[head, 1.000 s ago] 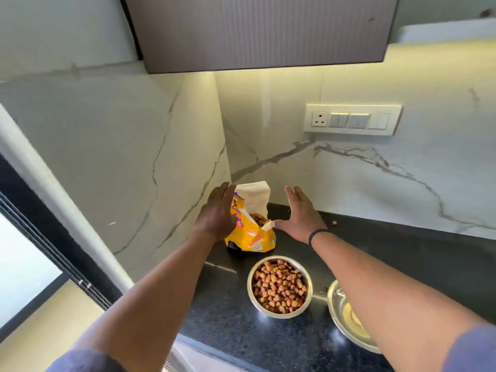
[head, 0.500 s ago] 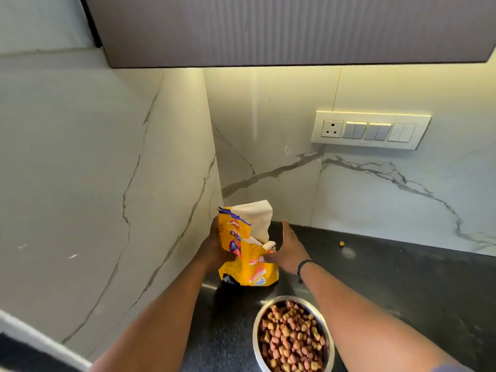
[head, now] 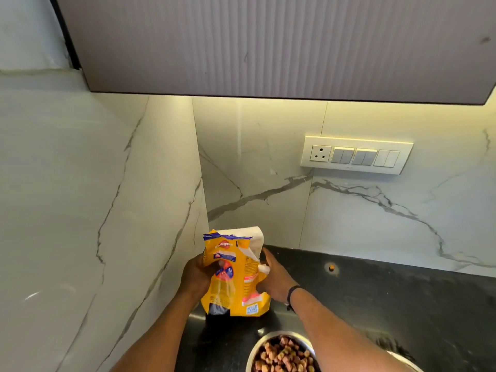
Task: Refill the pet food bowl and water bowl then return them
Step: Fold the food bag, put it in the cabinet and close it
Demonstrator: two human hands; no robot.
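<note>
gleaming black counter (head: 402, 304), seemingly marble-walled corner (head: 161, 210)

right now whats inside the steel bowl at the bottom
The bowl holds brown kibble, heaped near the rim. Its bottom is covered by the kibble, and the frame edge cuts off its near part.
</note>
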